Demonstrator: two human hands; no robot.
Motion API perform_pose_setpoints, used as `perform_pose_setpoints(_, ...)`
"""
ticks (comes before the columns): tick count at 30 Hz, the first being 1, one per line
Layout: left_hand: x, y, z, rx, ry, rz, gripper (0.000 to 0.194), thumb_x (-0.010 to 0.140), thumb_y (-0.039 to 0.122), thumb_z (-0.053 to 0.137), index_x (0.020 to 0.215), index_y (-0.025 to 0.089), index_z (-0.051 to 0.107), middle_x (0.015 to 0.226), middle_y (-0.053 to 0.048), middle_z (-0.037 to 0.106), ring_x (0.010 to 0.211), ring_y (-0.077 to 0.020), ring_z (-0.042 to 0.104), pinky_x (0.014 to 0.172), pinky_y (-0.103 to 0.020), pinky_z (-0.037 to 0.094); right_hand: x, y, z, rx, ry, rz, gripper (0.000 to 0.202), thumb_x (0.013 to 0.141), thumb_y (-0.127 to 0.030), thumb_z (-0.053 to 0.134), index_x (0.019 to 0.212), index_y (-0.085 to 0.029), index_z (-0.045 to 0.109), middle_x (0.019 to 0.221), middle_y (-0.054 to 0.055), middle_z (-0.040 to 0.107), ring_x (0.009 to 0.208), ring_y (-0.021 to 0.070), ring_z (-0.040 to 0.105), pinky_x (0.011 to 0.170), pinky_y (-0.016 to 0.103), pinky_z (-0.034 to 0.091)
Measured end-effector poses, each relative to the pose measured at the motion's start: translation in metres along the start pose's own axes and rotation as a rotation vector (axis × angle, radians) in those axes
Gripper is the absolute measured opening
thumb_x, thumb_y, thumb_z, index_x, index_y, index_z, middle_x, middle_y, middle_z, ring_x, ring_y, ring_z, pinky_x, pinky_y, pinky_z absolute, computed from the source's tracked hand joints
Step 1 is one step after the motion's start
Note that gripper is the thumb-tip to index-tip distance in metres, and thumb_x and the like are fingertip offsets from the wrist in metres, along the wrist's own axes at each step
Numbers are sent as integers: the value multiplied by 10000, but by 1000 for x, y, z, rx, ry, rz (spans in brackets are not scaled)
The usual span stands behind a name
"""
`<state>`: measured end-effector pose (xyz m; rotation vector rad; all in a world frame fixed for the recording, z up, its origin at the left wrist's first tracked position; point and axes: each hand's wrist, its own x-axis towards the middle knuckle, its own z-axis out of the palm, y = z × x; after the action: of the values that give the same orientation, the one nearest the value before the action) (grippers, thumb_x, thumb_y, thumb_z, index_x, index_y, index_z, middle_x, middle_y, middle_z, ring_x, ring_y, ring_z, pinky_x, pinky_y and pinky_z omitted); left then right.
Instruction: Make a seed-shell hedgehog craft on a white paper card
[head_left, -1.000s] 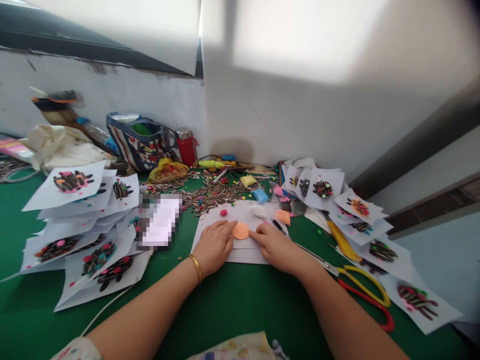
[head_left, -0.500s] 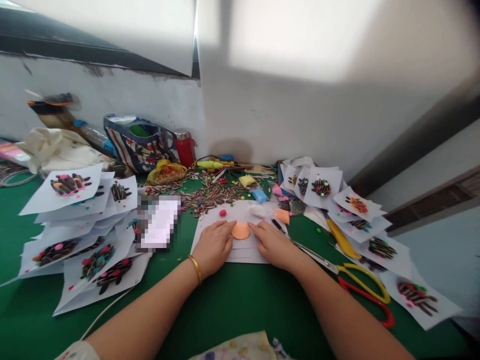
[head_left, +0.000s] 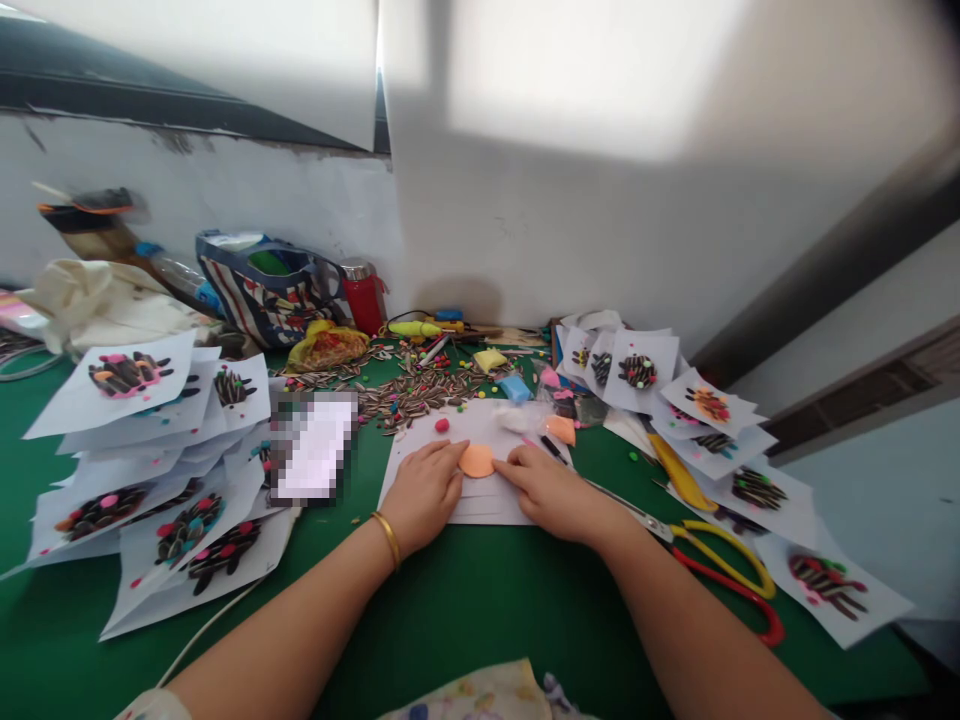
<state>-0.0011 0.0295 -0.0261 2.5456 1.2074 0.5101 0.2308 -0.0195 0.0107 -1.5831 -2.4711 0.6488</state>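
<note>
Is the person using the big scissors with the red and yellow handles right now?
No, the scissors lie on the green table, while both hands are at the orange disc.

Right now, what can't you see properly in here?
All in the head view:
White paper under the orange disc: covered by the disc.
Lower sheets in the left pile: upper sheets hide them.
Rectangle beside that pile: blurred into blocks.
Patterned cloth: cut off by the bottom edge.
</note>
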Motion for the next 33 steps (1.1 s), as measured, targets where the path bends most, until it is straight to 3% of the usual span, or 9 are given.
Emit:
perform_pose_setpoints(9, 2, -4, 0, -19, -2, 17, 457, 945, 235, 400, 1389, 155, 472, 1392, -79, 559, 1287, -238, 486, 1118, -443, 365, -5, -9, -6, -75, -32, 1, 568, 834, -92, 461, 1386, -223, 494, 1210, 110, 535, 1093, 216, 479, 981, 333, 359)
perform_pose_setpoints(20, -1, -3, -3, -20, -15, 36, 622, 829, 280, 587, 1415, 139, 436, 1420, -95, 528, 1301, -253, 473, 1137, -428, 348, 6, -25, 16, -254, 35, -24, 599, 850, -109, 486, 1421, -283, 434, 1128, 89, 522, 997, 225, 446, 913, 365, 332)
perform_pose_setpoints(33, 0, -5, 1, -10, 5, 43, 598, 841, 316, 589, 1398, 145, 452, 1387, -103, 556, 1275, -256, 500, 1117, -427, 367, 13, -32, 24, -242, 78, -56, 525, 880, -160, 497, 1393, -267, 476, 1110, 96, 527, 1001, 237, 435, 889, 372, 316)
